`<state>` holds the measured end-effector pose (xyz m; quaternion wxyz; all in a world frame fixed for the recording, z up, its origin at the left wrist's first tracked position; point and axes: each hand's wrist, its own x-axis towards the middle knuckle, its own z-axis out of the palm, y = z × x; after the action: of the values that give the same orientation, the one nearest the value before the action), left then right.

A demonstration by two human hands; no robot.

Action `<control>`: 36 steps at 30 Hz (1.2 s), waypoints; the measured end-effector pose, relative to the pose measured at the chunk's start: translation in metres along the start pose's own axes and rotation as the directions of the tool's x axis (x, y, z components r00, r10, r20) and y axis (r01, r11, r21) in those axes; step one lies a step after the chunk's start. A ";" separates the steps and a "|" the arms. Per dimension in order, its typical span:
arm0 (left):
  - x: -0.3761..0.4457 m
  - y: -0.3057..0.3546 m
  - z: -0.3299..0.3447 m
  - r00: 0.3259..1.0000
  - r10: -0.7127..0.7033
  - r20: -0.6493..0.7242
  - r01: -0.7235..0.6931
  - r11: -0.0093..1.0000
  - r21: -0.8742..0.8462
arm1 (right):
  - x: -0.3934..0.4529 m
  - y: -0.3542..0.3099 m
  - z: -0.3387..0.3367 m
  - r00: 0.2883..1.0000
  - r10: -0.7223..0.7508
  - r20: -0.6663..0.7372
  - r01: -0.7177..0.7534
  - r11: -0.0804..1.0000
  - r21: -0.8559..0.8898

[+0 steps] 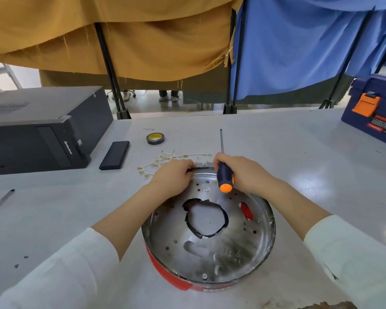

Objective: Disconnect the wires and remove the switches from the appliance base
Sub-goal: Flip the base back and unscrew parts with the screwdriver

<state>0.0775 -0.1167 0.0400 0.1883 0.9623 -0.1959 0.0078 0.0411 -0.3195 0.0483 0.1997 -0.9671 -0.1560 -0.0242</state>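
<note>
On a pale grey table (276,139), backed by hanging mustard cloth (125,41) and blue cloth (299,41), sits a round appliance base (210,246) of scuffed shiny metal with a red outer wall, its floor pierced by small holes and a ragged black-edged opening. At its far rim, the left hand (173,178) curls its fingers over the edge in a closed grip on something dark there. Just beside it, the right hand (243,172) has its grip wrapped round a screwdriver (224,175) with a navy and orange handle, shaft pointing away. Loose white wires (165,160) with brass ends lie beyond the rim, near a tape roll (155,138), a black computer case (42,128) and a blue toolbox (374,108).
</note>
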 end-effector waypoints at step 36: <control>-0.014 -0.025 -0.010 0.984 0.028 0.178 0.001 0.987 -0.162 | 0.003 -0.051 -0.044 0.771 -0.399 -0.497 0.381 0.913 -0.143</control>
<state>0.0747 -0.0865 0.0392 0.2470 0.9394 -0.2186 -0.0936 0.0289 -0.2914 0.1085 0.2081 -0.8744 -0.2934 -0.3257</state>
